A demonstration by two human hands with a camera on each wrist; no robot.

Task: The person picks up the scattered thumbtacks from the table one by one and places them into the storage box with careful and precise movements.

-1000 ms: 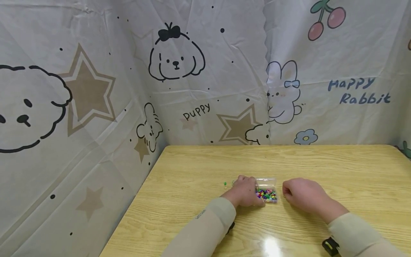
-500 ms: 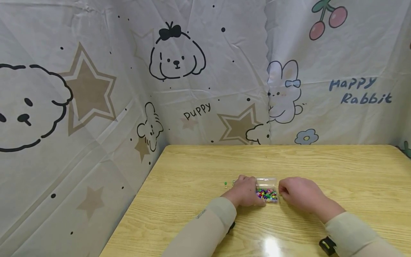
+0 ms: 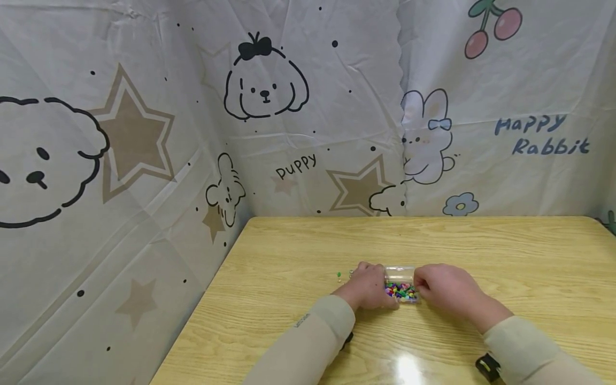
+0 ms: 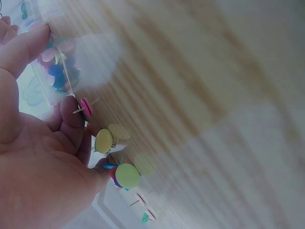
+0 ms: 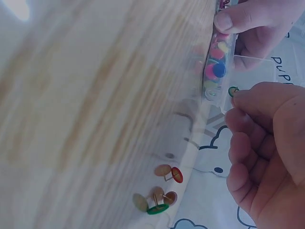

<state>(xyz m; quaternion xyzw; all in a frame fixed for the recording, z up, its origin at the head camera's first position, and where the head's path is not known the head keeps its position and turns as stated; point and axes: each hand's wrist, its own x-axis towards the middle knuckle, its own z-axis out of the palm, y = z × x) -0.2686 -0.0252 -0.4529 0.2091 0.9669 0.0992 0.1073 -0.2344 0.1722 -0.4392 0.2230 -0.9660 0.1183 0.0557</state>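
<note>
A small clear plastic box (image 3: 410,302) of colourful thumbtacks stands on the table with its lid (image 3: 399,273) raised at the back. My left hand (image 3: 368,287) grips the box from its left, the thumb (image 4: 29,47) against the front wall. Close by the box's right end is my right hand (image 3: 447,289), its other fingers curled in. Between thumb and forefinger it pinches a green thumbtack (image 5: 233,91), which overlaps the raised lid in the right wrist view. The forefinger is mostly hidden behind the thumb.
Loose thumbtacks lie beside my left hand, among them a light green one (image 4: 127,176) and a pink one (image 4: 86,107). On the right side, a red thumbtack (image 5: 177,174) and a green-rimmed thumbtack (image 5: 157,209) lie on the wooden table (image 3: 308,246). A printed cloth (image 3: 298,139) hangs behind.
My right hand has moved left, from a short distance away to the right end of the box. The left hand has stayed in place on the box.
</note>
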